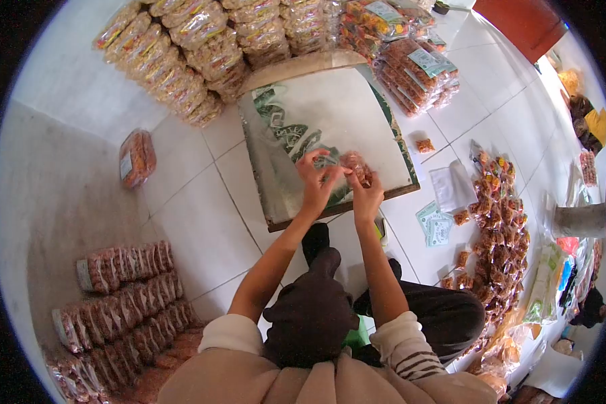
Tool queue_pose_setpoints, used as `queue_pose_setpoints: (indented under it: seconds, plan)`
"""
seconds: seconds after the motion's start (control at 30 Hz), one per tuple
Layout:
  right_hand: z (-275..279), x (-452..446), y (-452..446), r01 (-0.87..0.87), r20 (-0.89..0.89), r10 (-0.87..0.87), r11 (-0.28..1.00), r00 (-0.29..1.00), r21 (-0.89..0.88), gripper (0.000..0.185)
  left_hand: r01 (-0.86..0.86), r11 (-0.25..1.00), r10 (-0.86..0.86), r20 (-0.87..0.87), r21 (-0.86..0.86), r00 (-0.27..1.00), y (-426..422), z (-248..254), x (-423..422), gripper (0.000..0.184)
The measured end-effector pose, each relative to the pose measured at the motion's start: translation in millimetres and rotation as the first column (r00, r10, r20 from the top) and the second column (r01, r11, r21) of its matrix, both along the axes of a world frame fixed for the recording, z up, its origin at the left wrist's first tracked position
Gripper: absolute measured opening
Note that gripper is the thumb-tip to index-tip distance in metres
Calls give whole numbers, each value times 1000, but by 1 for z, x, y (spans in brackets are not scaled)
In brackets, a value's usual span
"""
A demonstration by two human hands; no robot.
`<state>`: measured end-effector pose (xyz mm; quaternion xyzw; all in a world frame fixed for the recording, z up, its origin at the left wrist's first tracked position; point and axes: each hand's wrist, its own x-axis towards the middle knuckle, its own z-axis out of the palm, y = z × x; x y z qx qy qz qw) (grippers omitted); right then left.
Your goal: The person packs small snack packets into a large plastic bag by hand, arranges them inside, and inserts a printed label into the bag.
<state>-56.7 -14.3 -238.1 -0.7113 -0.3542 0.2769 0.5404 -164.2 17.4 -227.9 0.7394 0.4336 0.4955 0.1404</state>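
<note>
A small clear plastic bag of reddish-brown snacks [356,165] is held just above a low board [377,108] with a worn white and green printed top. My right hand [367,196] is closed on the bag's near right side, thumb and fingers around it. At the bag's left end, my left hand [318,180] has its thumb and fingers bent together at the clear, loose plastic. The fingertips of both hands nearly meet there. Exactly how the left fingers grip the film is too small to make out.
Stacked snack packs [182,60] stand behind the board, with larger filled packs [417,74] at back right. Small filled bags [498,229] pile up on the right, near printed labels [435,223] and empty clear bags [452,185]. Rows of packs [118,299] line the left.
</note>
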Motion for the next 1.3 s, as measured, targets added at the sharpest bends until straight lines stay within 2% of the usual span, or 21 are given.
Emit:
queue_pose_setpoints:
  seconds: [0.07,0.1,0.17,0.2,0.27,0.37,0.4,0.47,0.5,0.57,0.63,0.67,0.77,0.87,0.93,0.97,1.03,1.07,1.17,1.23,1.3]
  plan:
    - [3,-8,0,-35,-114,36,999,993,10,40,-46,939,108,165,-341,980,0,-8,2,11]
    - [0,-11,-1,-34,-173,44,998,984,57,41,-47,938,109,164,-343,980,-3,-7,6,11]
    - [-4,-14,-2,-31,-233,54,994,971,102,43,-236,874,365,255,-424,895,-8,-4,14,42]
    - [-6,-15,-2,-45,-240,71,993,968,110,44,-238,873,367,254,-425,895,-8,-11,17,42]
    - [-10,-19,-2,-65,-250,93,991,964,118,45,-336,743,596,343,-579,726,-6,-23,19,71]
    - [-18,-20,-4,-104,-232,130,987,964,120,41,-311,624,703,342,-717,623,-6,-12,19,83]
    - [-14,-20,-6,-185,-149,199,978,969,102,40,-313,623,705,341,-717,621,-5,-10,15,83]
    - [-7,-21,-8,-262,-65,267,962,961,77,40,189,698,467,639,-691,611,-2,-5,4,91]
    - [-3,-24,-7,-252,26,251,961,968,111,40,188,698,469,639,-691,610,-4,7,3,91]
    - [-3,-24,-2,-247,115,232,957,966,149,40,361,567,262,577,-741,773,-7,34,0,91]
    - [-6,-18,9,-351,278,265,877,923,329,37,367,574,203,562,-732,802,-4,15,-1,86]
    - [-6,-18,15,-353,275,269,876,923,329,37,379,579,141,547,-722,825,-1,1,-3,82]
    - [14,-20,31,-351,164,314,883,935,312,35,393,581,42,508,-713,860,4,-25,-11,74]
    - [17,-27,42,-262,-158,306,932,939,252,35,421,562,-34,488,-713,872,4,-47,-27,64]
    - [3,-24,46,-310,155,279,922,948,233,40,457,494,87,565,-739,820,1,-29,-37,56]
    - [-3,-23,44,-311,155,281,922,947,232,40,504,428,211,625,-750,752,0,-18,-39,50]
    - [-11,-20,35,-365,358,292,918,887,155,45,494,472,290,658,-730,695,2,-20,-34,45]
    - [-16,-22,31,-367,364,293,918,884,152,45,480,515,361,687,-710,630,4,-21,-30,41]
    - [-26,-27,16,-389,212,341,885,916,255,47,327,637,336,633,-699,698,5,2,-13,50]
    - [-17,-27,11,-389,127,372,904,920,176,46,387,650,227,653,-654,723,7,1,-10,59]
    - [-18,-26,17,-367,123,347,902,930,229,45,442,658,115,662,-609,741,8,-5,-9,69]
